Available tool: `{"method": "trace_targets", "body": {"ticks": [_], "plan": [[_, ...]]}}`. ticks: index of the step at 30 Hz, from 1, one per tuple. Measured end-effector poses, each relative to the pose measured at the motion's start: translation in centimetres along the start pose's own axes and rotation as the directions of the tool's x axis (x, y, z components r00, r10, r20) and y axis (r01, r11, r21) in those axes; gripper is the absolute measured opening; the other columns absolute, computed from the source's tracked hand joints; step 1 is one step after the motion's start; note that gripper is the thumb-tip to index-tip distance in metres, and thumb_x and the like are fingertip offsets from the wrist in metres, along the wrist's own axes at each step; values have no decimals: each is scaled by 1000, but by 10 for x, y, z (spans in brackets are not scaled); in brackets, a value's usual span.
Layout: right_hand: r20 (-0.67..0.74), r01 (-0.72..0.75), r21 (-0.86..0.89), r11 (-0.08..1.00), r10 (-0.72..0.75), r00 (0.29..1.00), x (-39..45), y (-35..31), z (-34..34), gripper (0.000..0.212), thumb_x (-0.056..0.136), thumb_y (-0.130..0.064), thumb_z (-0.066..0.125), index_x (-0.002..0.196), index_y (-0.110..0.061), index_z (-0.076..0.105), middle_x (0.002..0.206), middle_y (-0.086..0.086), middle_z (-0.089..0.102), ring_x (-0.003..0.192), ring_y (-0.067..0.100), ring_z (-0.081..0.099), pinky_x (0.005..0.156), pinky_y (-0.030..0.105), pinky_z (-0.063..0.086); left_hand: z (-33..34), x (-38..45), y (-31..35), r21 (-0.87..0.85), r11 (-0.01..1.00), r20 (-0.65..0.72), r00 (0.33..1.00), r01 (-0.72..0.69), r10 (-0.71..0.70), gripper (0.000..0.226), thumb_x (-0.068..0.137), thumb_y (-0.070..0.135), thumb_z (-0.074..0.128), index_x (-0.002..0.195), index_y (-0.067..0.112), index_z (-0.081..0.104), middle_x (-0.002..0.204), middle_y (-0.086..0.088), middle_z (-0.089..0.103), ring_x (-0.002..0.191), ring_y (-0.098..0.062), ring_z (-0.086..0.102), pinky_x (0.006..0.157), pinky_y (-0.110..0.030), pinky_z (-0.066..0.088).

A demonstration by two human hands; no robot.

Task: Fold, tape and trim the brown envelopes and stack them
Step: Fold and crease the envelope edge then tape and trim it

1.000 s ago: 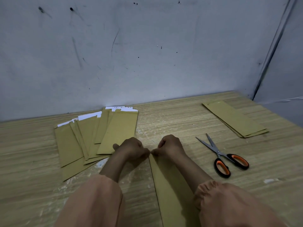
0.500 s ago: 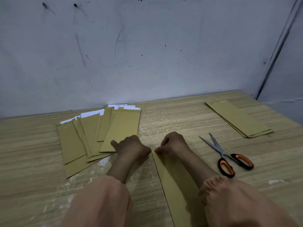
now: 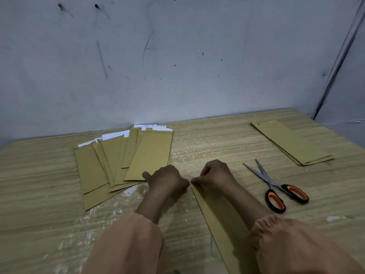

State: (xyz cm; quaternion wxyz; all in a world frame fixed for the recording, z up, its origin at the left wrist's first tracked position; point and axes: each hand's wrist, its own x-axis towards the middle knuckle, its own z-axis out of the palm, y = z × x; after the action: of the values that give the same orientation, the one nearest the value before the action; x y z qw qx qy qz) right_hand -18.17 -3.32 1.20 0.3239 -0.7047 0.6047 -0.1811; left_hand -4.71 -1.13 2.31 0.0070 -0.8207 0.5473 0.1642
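Observation:
A long brown envelope (image 3: 219,218) lies lengthwise in front of me, partly under my right forearm. My right hand (image 3: 215,174) has its fingers curled and pinches the envelope's far end at its left corner. My left hand (image 3: 167,179) is curled into a fist just left of that corner, thumb sticking out to the left; I see nothing held in it. A fanned pile of brown envelopes (image 3: 118,163) with white paper showing at their far ends lies to the left. A neat stack of brown envelopes (image 3: 292,143) sits at the far right.
Scissors with orange-and-black handles (image 3: 276,186) lie partly open right of my right hand. The wooden table (image 3: 39,214) meets a grey wall at the back and a wall corner at the right. White scuffs mark the wood near the hands.
My hands stay at the envelope's far end; the fingertips that met at the corner have drawn slightly apart. The camera has shifted a little.

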Motion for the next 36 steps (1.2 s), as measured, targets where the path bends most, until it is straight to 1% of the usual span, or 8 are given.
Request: {"method": "trace_targets", "body": {"ticks": [6, 12, 18, 23, 28, 30, 33, 36], "plan": [[-6, -2, -9, 1000, 2, 1000, -4, 10, -6, 29, 69, -32, 82, 64, -18, 57, 73, -4, 60, 73, 8, 56, 52, 15, 37, 3, 0, 5, -9, 1000, 59, 998, -10, 10, 17, 75, 37, 59, 79, 21, 60, 73, 3, 56, 74, -17, 50, 96, -47, 21], [-92, 19, -26, 999, -22, 996, -12, 11, 1, 31, 72, -32, 80, 82, -9, 63, 82, 0, 58, 78, 12, 55, 65, 24, 44, 7, -1, 8, 35, 999, -27, 1000, -9, 10, 26, 74, 35, 60, 96, 22, 66, 88, 2, 67, 92, -20, 57, 95, -45, 19], [-142, 45, -30, 999, -48, 989, -16, 12, 4, 32, 74, -33, 78, 88, -7, 64, 86, -1, 56, 79, 11, 52, 58, 21, 38, 9, -7, 5, -15, 1000, -33, 999, -17, 17, 18, 77, 35, 62, 91, 25, 66, 92, 2, 66, 98, -21, 53, 93, -43, 21], [-163, 52, -23, 998, -55, 985, -20, 14, 6, 39, 72, -38, 79, 92, -7, 66, 89, -3, 50, 84, 10, 49, 70, 23, 39, 10, -15, 2, -22, 998, -93, 994, -58, 56, 12, 81, 39, 60, 82, 28, 63, 90, 7, 58, 107, -21, 50, 93, -42, 23], [-180, 5, -84, 996, -20, 983, -20, 11, 11, 41, 72, -42, 77, 93, -11, 62, 94, -2, 46, 93, 15, 51, 72, 25, 38, 15, -21, -1, -53, 996, -131, 989, -70, 62, 13, 83, 43, 58, 79, 31, 58, 86, 8, 53, 109, -21, 49, 91, -40, 24], [-167, 16, -62, 998, -27, 986, -20, 11, 10, 39, 72, -40, 77, 92, -10, 64, 90, -4, 50, 90, 14, 53, 70, 24, 38, 14, -20, -1, -55, 996, -124, 991, -66, 59, 13, 83, 43, 58, 81, 30, 59, 88, 8, 54, 109, -21, 50, 91, -40, 24], [-160, 37, 109, 993, -19, 987, -26, 18, 1, 28, 77, -33, 76, 88, -9, 66, 81, -6, 56, 82, 9, 53, 67, 22, 41, 12, -20, 1, -41, 997, -109, 992, -71, 66, 13, 83, 42, 57, 81, 29, 58, 90, 7, 57, 108, -21, 50, 93, -40, 23], [-256, 36, 80, 996, -15, 966, -39, 35, -13, 15, 85, -28, 67, 91, -14, 65, 95, -1, 61, 87, 10, 54, 74, 23, 44, 9, -18, 0, -76, 994, -67, 995, -74, 69, 16, 83, 42, 58, 76, 28, 59, 83, 8, 57, 105, -21, 52, 93, -40, 23]]}}
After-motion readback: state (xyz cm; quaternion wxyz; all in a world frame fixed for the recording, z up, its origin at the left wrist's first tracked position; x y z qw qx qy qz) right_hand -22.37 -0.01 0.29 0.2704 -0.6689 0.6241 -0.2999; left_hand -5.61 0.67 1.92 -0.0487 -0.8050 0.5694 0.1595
